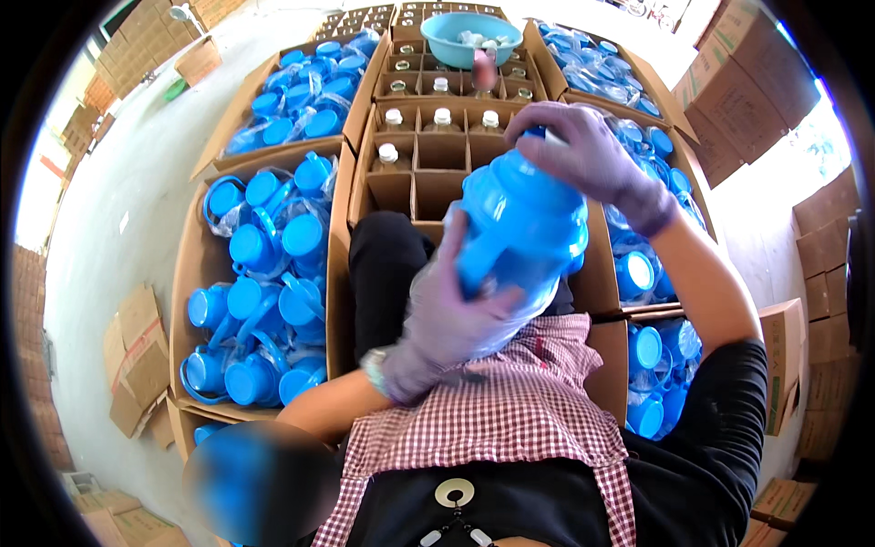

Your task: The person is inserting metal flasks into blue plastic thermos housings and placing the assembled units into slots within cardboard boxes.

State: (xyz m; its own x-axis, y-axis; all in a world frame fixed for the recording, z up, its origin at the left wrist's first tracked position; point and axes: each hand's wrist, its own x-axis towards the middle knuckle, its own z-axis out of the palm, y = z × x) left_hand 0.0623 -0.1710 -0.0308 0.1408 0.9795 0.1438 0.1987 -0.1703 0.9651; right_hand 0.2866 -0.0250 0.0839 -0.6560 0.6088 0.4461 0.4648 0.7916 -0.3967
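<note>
A large blue thermos jug [519, 219] with a side handle leans over my lap, its top tilted up and away from me. My left hand [456, 310], in a thin grey-purple glove, is closed round its side near the handle. At the top of the jug, my gloved right hand [583, 150] has its fingers curled over the mouth. A small white and dark blue bit [552, 137] shows under those fingers, too covered to name. Just beyond stands a divided carton [410, 214] with several white-capped glass bottles [443, 120] in its cells.
Open cartons of blue jugs stand at left [339, 273] and right [597, 264]. Ahead, a light blue basin [447, 41] with small white pieces rests on another divided carton. Flattened cardboard [137, 356] lies on the left floor. Stacked boxes [743, 82] line the right.
</note>
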